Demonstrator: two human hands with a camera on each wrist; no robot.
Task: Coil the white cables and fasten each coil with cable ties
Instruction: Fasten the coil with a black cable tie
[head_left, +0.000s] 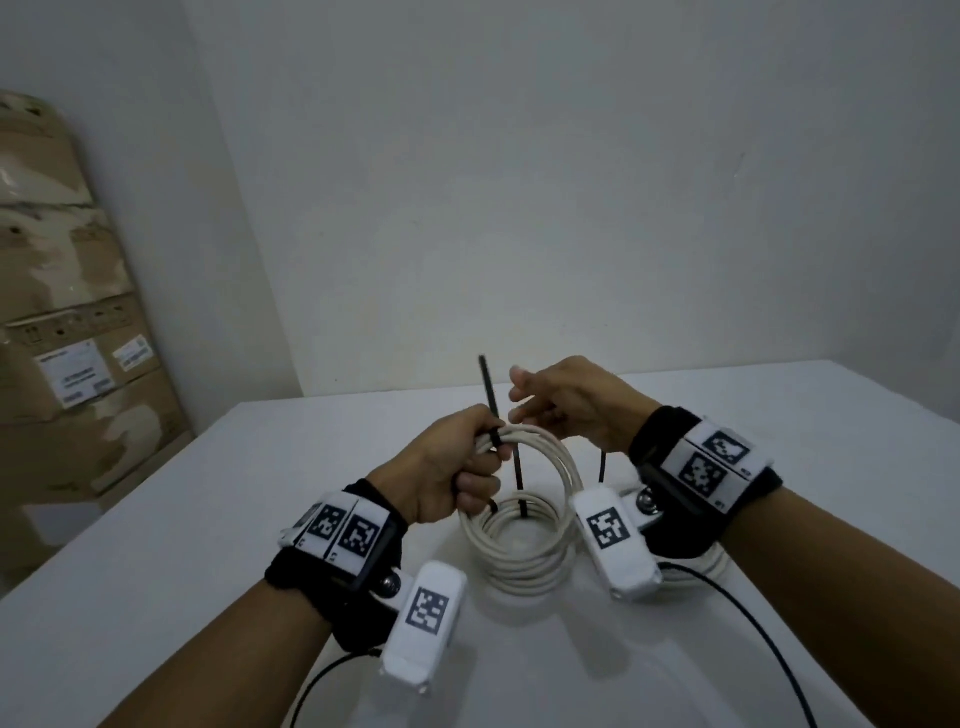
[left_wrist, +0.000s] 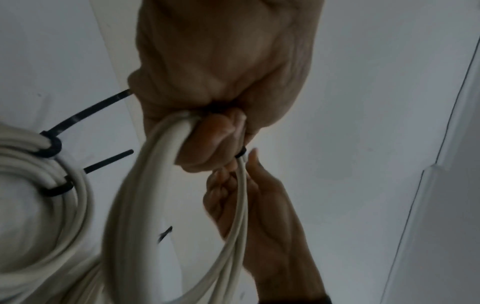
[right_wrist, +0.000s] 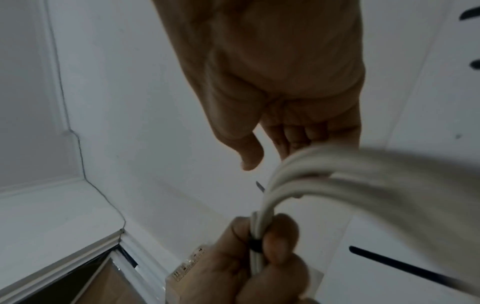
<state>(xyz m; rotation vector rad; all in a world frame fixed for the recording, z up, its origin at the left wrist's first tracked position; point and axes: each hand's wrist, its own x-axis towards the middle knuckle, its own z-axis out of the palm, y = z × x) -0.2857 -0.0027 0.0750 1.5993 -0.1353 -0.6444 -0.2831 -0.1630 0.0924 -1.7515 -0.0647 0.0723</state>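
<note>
My left hand (head_left: 452, 467) grips the top of an upright white cable coil (head_left: 563, 462), its fingers curled round the strands beside a black cable tie (head_left: 496, 440) looped round the bundle. The tie's tail (head_left: 488, 384) sticks straight up. Just right of that tail hovers my right hand (head_left: 550, 400), fingers loosely extended and holding nothing. The right wrist view shows the left hand (right_wrist: 259, 257) pinching the bundle at the tie (right_wrist: 255, 245). Below lies a tied coil (head_left: 519, 561) on the table, with its own black tie (head_left: 522, 506).
The white table (head_left: 208, 519) runs back to a plain wall. Stacked cardboard boxes (head_left: 67, 364) stand at the left. More white cable (head_left: 696, 569) lies under my right wrist. Thin black wrist-camera leads (head_left: 753, 623) trail toward the near edge.
</note>
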